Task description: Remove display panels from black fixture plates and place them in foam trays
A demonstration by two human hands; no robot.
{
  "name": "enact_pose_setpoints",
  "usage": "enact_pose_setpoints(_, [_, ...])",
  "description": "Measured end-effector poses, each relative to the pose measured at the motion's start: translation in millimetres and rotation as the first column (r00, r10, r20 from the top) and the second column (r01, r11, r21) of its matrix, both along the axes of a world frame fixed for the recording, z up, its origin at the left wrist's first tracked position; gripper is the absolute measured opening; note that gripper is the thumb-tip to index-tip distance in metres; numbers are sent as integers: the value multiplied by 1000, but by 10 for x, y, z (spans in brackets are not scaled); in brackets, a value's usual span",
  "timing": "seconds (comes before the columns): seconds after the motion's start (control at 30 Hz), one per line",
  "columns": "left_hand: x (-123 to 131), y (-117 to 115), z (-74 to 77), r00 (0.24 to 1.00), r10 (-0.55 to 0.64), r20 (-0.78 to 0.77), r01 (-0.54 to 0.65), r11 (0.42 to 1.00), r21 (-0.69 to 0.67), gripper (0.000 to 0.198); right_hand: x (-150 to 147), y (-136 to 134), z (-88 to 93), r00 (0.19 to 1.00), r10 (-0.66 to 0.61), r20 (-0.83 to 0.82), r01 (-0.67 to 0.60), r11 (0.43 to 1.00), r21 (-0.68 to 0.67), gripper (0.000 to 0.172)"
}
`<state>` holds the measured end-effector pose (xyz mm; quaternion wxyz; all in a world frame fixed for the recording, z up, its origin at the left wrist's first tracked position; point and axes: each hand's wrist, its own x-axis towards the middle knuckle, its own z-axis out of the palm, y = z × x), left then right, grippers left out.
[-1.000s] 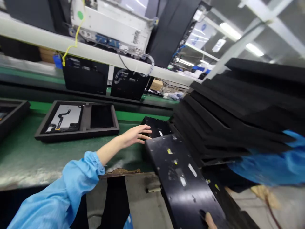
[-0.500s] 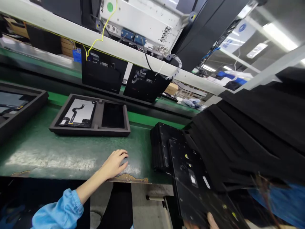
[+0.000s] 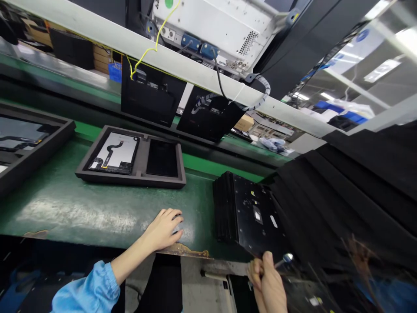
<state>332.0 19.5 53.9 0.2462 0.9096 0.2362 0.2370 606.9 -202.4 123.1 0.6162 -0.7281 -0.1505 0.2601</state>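
Note:
My left hand [image 3: 163, 229] rests on the near edge of the green conveyor belt [image 3: 81, 208], fingers curled down over a small object I cannot make out. My right hand [image 3: 267, 282] is at the bottom of the view, fingers pinched around a small shiny piece just below the near edge of a black metal plate [image 3: 254, 215]. That plate lies on top of a stack of similar black plates [image 3: 223, 204] at the belt's right end. A black foam tray [image 3: 130, 158] holding a white-backed panel [image 3: 115, 152] sits on the belt beyond my left hand.
A tall pile of black foam sheets [image 3: 352, 195] fills the right side. Another black tray [image 3: 26, 139] lies at the far left. Overhead, a white beam [image 3: 182, 65] carries a grey metal box [image 3: 221, 26], cables and two hanging black panels [image 3: 153, 95].
The black plate has gone from tilted towards me to lying on the stack. My right hand left its lower edge and now pinches a small piece. My left hand pulled back to the belt's edge.

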Motion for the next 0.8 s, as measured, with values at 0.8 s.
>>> enact_pose_setpoints(0.8, [-10, -3, -42, 999, -4, 38, 4, 1000, -1, 22, 420, 31, 321, 985, 167, -48, -173, 956, -236, 75])
